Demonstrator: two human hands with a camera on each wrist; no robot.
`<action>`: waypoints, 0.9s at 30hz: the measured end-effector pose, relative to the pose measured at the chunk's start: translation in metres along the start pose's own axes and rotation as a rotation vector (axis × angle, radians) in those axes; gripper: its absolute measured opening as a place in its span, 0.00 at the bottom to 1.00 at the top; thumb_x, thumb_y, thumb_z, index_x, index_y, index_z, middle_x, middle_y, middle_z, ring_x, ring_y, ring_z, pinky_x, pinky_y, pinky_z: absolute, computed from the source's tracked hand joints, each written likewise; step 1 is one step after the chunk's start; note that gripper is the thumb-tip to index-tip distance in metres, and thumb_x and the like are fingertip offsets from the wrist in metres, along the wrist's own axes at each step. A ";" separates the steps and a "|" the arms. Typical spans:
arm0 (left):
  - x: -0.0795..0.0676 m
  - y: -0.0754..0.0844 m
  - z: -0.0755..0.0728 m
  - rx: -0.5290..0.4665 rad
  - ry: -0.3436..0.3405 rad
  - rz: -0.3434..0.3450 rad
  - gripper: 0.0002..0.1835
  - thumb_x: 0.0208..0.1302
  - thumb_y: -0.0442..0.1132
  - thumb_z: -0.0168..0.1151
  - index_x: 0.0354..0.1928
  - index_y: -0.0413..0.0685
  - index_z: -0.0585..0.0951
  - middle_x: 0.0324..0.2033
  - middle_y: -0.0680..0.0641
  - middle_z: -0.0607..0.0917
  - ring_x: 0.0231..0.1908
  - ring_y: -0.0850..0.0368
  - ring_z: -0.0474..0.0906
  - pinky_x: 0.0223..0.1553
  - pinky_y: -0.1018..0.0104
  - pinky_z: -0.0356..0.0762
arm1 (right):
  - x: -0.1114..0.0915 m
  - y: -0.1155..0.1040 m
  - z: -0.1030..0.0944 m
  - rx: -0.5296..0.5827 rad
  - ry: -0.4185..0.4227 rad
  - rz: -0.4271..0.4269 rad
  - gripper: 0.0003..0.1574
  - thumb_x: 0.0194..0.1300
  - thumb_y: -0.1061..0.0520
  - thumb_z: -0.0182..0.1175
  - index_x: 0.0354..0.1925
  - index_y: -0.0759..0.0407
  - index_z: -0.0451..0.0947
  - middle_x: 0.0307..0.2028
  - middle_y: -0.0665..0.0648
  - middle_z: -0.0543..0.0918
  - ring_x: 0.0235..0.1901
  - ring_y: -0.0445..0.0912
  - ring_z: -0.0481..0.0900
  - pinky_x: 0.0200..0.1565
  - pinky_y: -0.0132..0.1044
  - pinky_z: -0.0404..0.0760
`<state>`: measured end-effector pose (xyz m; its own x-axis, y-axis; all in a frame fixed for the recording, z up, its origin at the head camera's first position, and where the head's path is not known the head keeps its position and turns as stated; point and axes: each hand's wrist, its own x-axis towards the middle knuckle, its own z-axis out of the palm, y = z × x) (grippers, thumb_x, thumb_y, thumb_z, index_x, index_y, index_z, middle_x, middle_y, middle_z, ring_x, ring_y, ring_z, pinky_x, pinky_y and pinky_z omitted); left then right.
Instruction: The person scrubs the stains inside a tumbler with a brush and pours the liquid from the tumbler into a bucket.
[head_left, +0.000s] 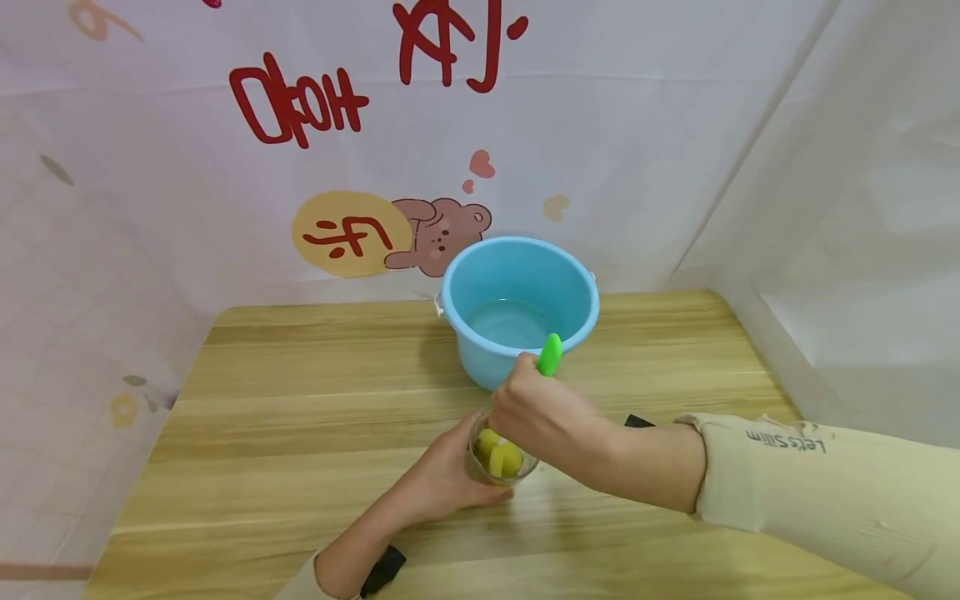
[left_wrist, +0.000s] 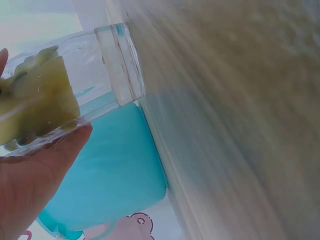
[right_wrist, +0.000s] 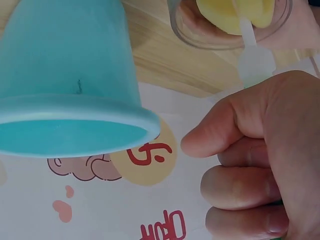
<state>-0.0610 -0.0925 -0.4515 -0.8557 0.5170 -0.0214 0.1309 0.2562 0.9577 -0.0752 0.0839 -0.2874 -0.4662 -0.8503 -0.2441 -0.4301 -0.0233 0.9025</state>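
My left hand [head_left: 442, 479] grips a clear glass cup [left_wrist: 102, 67] from the side, its thumb and fingers around the wall. Inside the cup sits the yellow sponge head [head_left: 504, 460] of a cup brush, which appears wet and squashed in the left wrist view. Over the cup's mouth, my right hand [head_left: 551, 421] holds the brush in a fist by its green handle [head_left: 551, 354]. The brush's white stem [right_wrist: 248, 32] runs down from that fist into the cup. The cup's base is at or close to the tabletop; whether it touches cannot be told.
A light blue bucket [head_left: 491, 362] with water at its bottom stands just beyond the hands, near the back wall. The wood-grain table [head_left: 300, 417] extends to both sides. White printed sheets [head_left: 637, 167] hang behind and beside it. A dark strap piece [head_left: 384, 571] shows by the left wrist.
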 end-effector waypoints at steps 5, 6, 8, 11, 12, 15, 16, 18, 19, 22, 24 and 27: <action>0.002 -0.001 0.001 0.006 -0.010 -0.008 0.54 0.54 0.43 0.84 0.79 0.62 0.61 0.65 0.60 0.75 0.63 0.59 0.74 0.66 0.56 0.72 | 0.008 0.004 0.002 0.010 0.001 0.027 0.22 0.56 0.60 0.60 0.18 0.45 0.57 0.17 0.49 0.50 0.22 0.45 0.44 0.27 0.33 0.50; 0.002 0.000 0.001 0.008 -0.010 -0.010 0.55 0.53 0.42 0.84 0.79 0.62 0.61 0.65 0.60 0.76 0.63 0.59 0.74 0.66 0.56 0.72 | 0.009 0.005 0.003 0.017 0.004 0.036 0.23 0.56 0.60 0.60 0.17 0.45 0.57 0.17 0.49 0.50 0.22 0.45 0.44 0.27 0.34 0.50; 0.003 0.000 0.002 0.014 -0.013 -0.013 0.55 0.53 0.42 0.84 0.79 0.60 0.60 0.64 0.59 0.76 0.62 0.59 0.75 0.66 0.56 0.72 | 0.012 0.006 0.007 0.048 0.017 0.057 0.24 0.56 0.62 0.60 0.16 0.45 0.56 0.17 0.49 0.49 0.22 0.45 0.44 0.27 0.34 0.48; 0.002 0.001 0.002 0.019 -0.016 -0.015 0.55 0.54 0.41 0.84 0.79 0.55 0.59 0.63 0.57 0.77 0.61 0.59 0.76 0.66 0.57 0.73 | 0.016 0.008 0.016 0.093 0.026 0.077 0.26 0.54 0.65 0.59 0.15 0.45 0.55 0.17 0.49 0.48 0.23 0.45 0.42 0.27 0.35 0.46; 0.002 0.001 0.001 0.020 -0.016 -0.013 0.54 0.54 0.41 0.83 0.79 0.54 0.60 0.63 0.56 0.77 0.61 0.58 0.76 0.66 0.57 0.73 | 0.017 0.009 0.018 0.107 0.030 0.084 0.27 0.53 0.65 0.59 0.14 0.45 0.55 0.17 0.49 0.48 0.23 0.45 0.42 0.27 0.35 0.45; 0.001 0.002 0.000 0.018 -0.017 -0.007 0.53 0.55 0.41 0.83 0.78 0.52 0.60 0.63 0.55 0.77 0.61 0.58 0.76 0.65 0.56 0.74 | 0.019 0.011 0.026 0.140 0.031 0.092 0.26 0.51 0.67 0.59 0.14 0.46 0.55 0.16 0.49 0.48 0.23 0.45 0.42 0.26 0.35 0.45; 0.001 0.002 0.000 0.017 -0.017 -0.002 0.52 0.55 0.41 0.83 0.78 0.51 0.61 0.63 0.55 0.77 0.61 0.58 0.76 0.64 0.56 0.74 | 0.019 0.011 0.027 0.149 0.031 0.091 0.26 0.51 0.67 0.59 0.13 0.46 0.56 0.16 0.49 0.48 0.23 0.45 0.42 0.26 0.35 0.46; 0.001 0.001 0.000 0.011 -0.016 0.006 0.51 0.55 0.41 0.83 0.77 0.50 0.62 0.62 0.54 0.78 0.60 0.57 0.76 0.64 0.56 0.75 | 0.017 0.012 0.029 0.162 0.031 0.091 0.25 0.51 0.67 0.59 0.13 0.46 0.57 0.15 0.49 0.49 0.22 0.45 0.43 0.26 0.35 0.46; 0.001 0.001 0.000 0.009 -0.015 0.007 0.51 0.55 0.40 0.83 0.77 0.50 0.62 0.62 0.54 0.78 0.60 0.57 0.76 0.64 0.56 0.75 | 0.017 0.012 0.030 0.166 0.027 0.088 0.25 0.51 0.67 0.59 0.13 0.46 0.57 0.15 0.49 0.49 0.22 0.45 0.43 0.26 0.35 0.46; 0.001 0.000 0.001 -0.006 -0.007 0.018 0.50 0.55 0.39 0.84 0.75 0.51 0.63 0.62 0.54 0.78 0.60 0.56 0.76 0.64 0.56 0.75 | 0.013 0.013 0.031 0.169 0.005 0.071 0.23 0.52 0.66 0.59 0.15 0.46 0.60 0.15 0.49 0.50 0.21 0.44 0.43 0.27 0.35 0.46; 0.001 -0.001 0.002 -0.022 -0.006 0.025 0.49 0.54 0.38 0.84 0.75 0.53 0.64 0.62 0.54 0.78 0.61 0.56 0.76 0.64 0.56 0.75 | 0.010 0.013 0.032 0.173 -0.009 0.067 0.23 0.51 0.67 0.59 0.15 0.46 0.59 0.15 0.49 0.50 0.22 0.44 0.42 0.27 0.36 0.45; 0.000 -0.001 0.002 -0.039 -0.004 0.041 0.48 0.54 0.38 0.84 0.73 0.54 0.66 0.62 0.54 0.78 0.61 0.56 0.76 0.64 0.55 0.76 | 0.005 0.013 0.033 0.180 -0.017 0.062 0.23 0.50 0.67 0.58 0.15 0.47 0.57 0.16 0.49 0.49 0.22 0.44 0.41 0.27 0.36 0.45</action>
<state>-0.0604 -0.0909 -0.4535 -0.8480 0.5298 0.0173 0.1464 0.2026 0.9683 -0.1084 0.0971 -0.2885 -0.5086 -0.8380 -0.1977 -0.5311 0.1246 0.8381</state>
